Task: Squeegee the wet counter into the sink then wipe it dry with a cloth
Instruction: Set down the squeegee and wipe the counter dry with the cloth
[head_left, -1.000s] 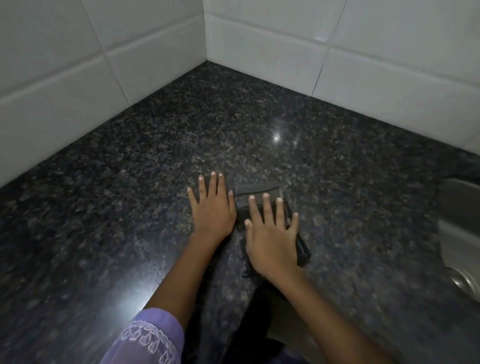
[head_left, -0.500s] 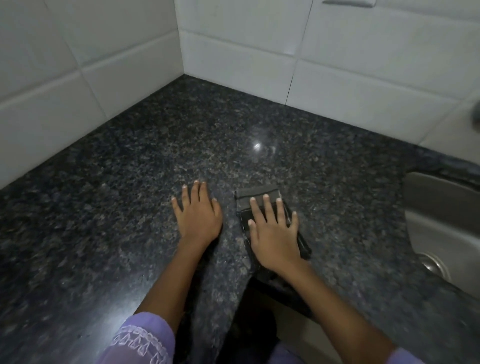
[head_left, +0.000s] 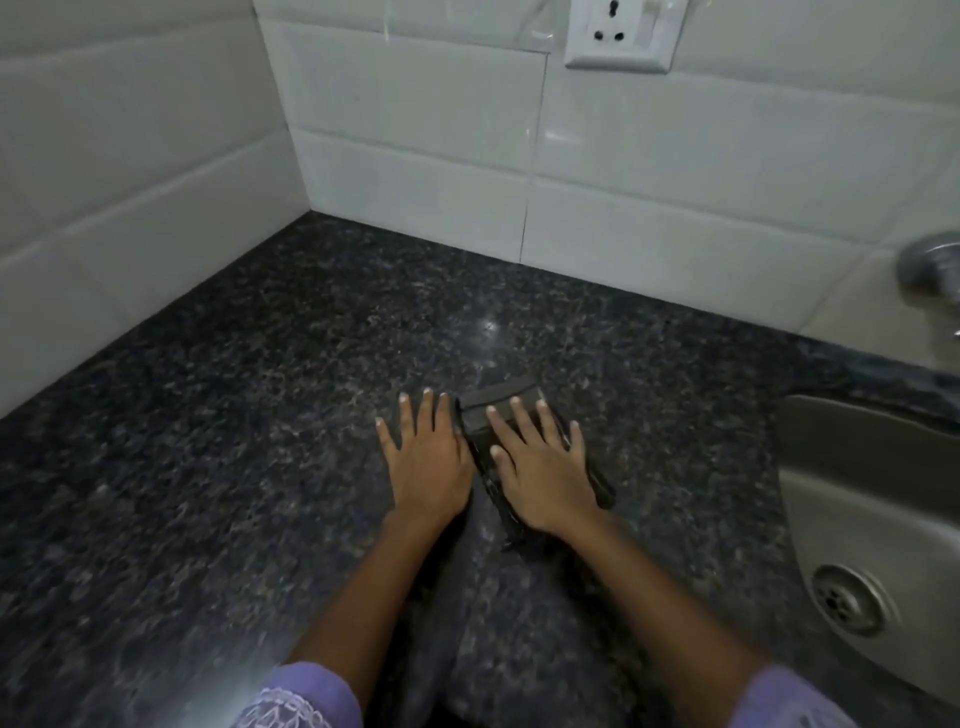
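My right hand (head_left: 543, 470) lies flat, fingers spread, pressing on a dark folded cloth (head_left: 491, 404) on the black speckled granite counter (head_left: 249, 426). The cloth's far end and right edge show past my fingers; the remainder is hidden under my palm. My left hand (head_left: 426, 467) rests flat on the bare counter just left of the cloth, holding nothing. The steel sink (head_left: 857, 499) is set into the counter to the right, with its drain (head_left: 844, 597) in view. No squeegee is visible.
White tiled walls meet in a corner (head_left: 310, 210) at the far left of the counter. A wall socket (head_left: 621, 34) sits high on the back wall. A metal tap (head_left: 930, 270) juts out above the sink at the right edge.
The view has lifted and swung right, bringing the socket, tap and sink drain into sight. Both hands and the cloth sit a little nearer the sink; my left hand is again close beside the cloth.
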